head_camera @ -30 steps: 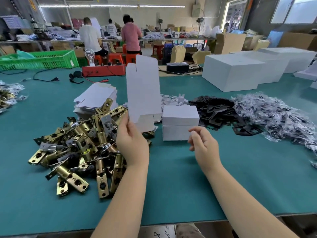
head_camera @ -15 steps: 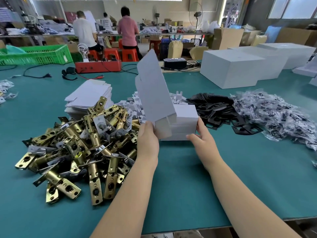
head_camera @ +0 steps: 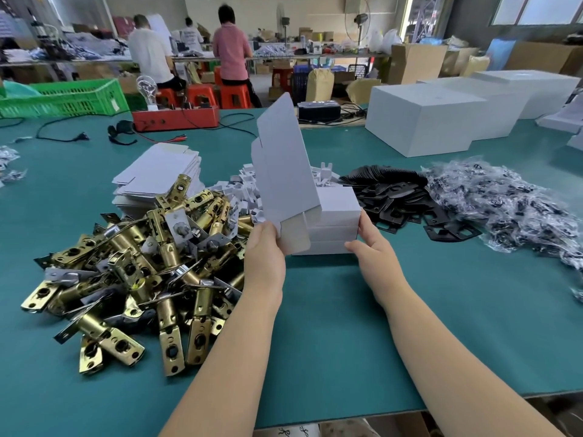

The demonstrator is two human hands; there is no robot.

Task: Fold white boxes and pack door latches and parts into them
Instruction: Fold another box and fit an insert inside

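At lower centre of the frame I log two bare forearms reaching up over the teal table (head_camera: pixel 315 357). The left hand (head_camera: pixel 264 252) pinches the bottom edge of an unfolded box blank (head_camera: pixel 284 171), which stands tilted. The right hand (head_camera: pixel 370 252) cups the right side of a small folded white box (head_camera: pixel 334 222) at frame centre, fingers curled against it. Door latches (head_camera: pixel 142 263) lie heaped at left, touching the left wrist. Black plates (head_camera: pixel 397 197) and bagged parts (head_camera: pixel 504 200) lie right of centre. Risk, in my judgement: the blank may buckle or slip, being held by one edge only.
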